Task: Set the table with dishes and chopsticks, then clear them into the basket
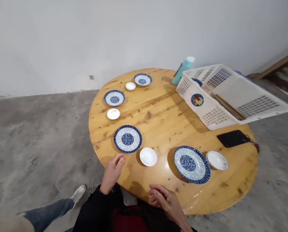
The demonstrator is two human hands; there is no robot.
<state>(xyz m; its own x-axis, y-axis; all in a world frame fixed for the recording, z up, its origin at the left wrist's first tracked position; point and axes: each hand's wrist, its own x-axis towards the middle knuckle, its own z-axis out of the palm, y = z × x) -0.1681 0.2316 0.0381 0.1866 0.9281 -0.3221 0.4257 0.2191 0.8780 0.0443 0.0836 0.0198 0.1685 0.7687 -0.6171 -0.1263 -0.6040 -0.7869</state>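
Note:
My left hand [113, 171] hangs at the table's near left edge, loosely curled and holding nothing. Just beyond it lies a blue-and-white patterned plate [128, 139], with a small white bowl [148, 157] to that plate's right. Over the near edge is my right hand [165, 201], empty, its fingers bent and apart. A second patterned plate [192, 164] sits beyond and to the right of this hand, beside another white bowl [217, 160]. Neither hand appears to touch any dish.
Farther plates [114, 98] [142, 79] and small white dishes [113, 113] [130, 86] line the round table's [156, 112] left and far edges. Right are a white plastic basket [216, 106], teal bottle [183, 71] and black phone [233, 138]. Another person's leg [47, 212] shows lower left.

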